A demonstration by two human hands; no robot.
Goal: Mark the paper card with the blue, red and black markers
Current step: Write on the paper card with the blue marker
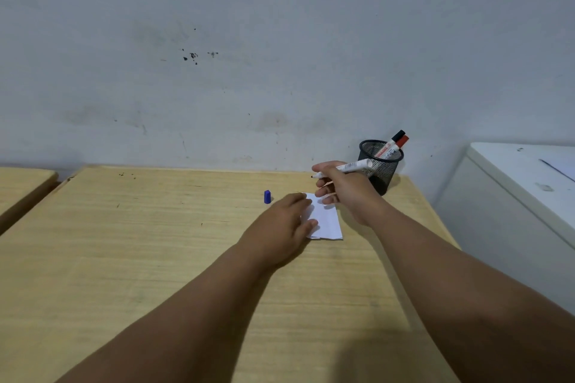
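Note:
A white folded paper card [326, 219] lies on the wooden desk [155, 242]. My left hand [286, 227] rests flat on the card's left part, pressing it down. Just above the card's far end, my right hand [339, 188] grips an uncapped white marker [348, 167], its tip pointing left and lifted off the paper. The marker's blue cap [267, 196] stands upright on the desk, left of the card. A red-capped marker [401, 143] and a black-capped marker [395, 137] stick out of a black mesh pen cup [381, 165] behind my right hand.
The desk backs onto a grey stained wall [249, 56]. A second wooden desk [21, 183] adjoins on the left with a narrow gap. A white cabinet-like unit [522, 196] stands to the right of the desk.

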